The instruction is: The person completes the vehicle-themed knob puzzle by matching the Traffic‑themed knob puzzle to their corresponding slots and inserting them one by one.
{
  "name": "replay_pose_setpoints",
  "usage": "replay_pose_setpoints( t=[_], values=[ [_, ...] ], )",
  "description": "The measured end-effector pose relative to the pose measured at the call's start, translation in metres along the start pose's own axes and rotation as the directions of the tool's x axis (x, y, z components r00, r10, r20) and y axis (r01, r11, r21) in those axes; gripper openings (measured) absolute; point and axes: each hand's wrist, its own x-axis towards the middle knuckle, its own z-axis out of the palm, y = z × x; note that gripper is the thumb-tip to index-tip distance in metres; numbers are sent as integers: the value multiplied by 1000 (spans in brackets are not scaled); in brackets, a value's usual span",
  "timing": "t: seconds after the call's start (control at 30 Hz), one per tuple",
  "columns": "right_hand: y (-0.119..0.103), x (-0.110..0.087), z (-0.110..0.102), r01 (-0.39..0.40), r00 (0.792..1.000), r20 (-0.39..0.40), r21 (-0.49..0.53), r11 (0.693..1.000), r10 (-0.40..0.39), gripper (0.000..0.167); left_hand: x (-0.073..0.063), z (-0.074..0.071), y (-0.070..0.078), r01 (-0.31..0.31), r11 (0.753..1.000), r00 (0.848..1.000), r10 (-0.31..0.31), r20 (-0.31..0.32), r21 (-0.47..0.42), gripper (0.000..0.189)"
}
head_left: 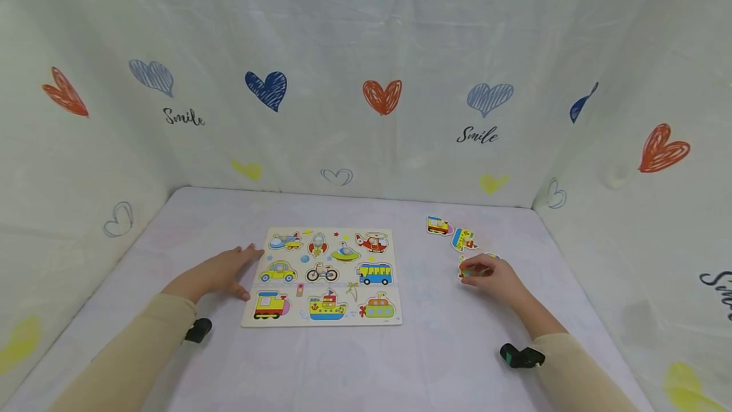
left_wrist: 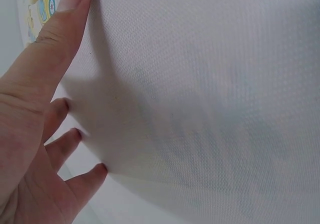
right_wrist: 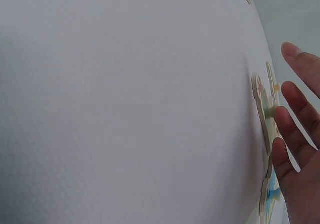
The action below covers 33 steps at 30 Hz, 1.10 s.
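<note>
A flat puzzle board (head_left: 286, 323) with coloured vehicle pictures lies on the table. My left hand (head_left: 220, 271) is at its left edge, fingers spread, with fingertips right at the rim. In the left wrist view the thumb (left_wrist: 55, 39) overlaps the board's corner. My right hand (head_left: 493, 275) reaches over a loose puzzle piece (head_left: 464, 269) mostly hidden beneath the fingers. In the right wrist view its fingers (right_wrist: 292, 129) are relaxed and apart, beside pieces with small knobs (right_wrist: 270, 113). Just beyond lie a ship piece (head_left: 463, 240) and a train piece (head_left: 438, 226).
A pale cloth covers the table (head_left: 343, 367). Fabric walls (head_left: 320, 30) printed with hearts rise at the back and both sides. Dark wrist devices (head_left: 521, 356) sit near both sleeves.
</note>
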Motion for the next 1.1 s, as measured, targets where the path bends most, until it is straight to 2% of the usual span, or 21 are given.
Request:
replay_pose_setpoints(
  t=[0.17, 0.7, 1.1],
  values=[
    [7, -4, -6, -24, 1000, -4, 21, 999, 25, 32, 1, 1, -2, 1, 1000, 1000, -1, 0, 6, 102],
    [26, -9, -24, -135, 991, -33, -50, 990, 133, 41, 0, -1, 0, 7, 1000, 1000, -7, 6, -4, 102],
    [34, -12, -34, -112, 993, -56, -60, 992, 109, 38, -1, -1, -1, 11, 1000, 1000, -11, 14, -12, 103]
  ],
)
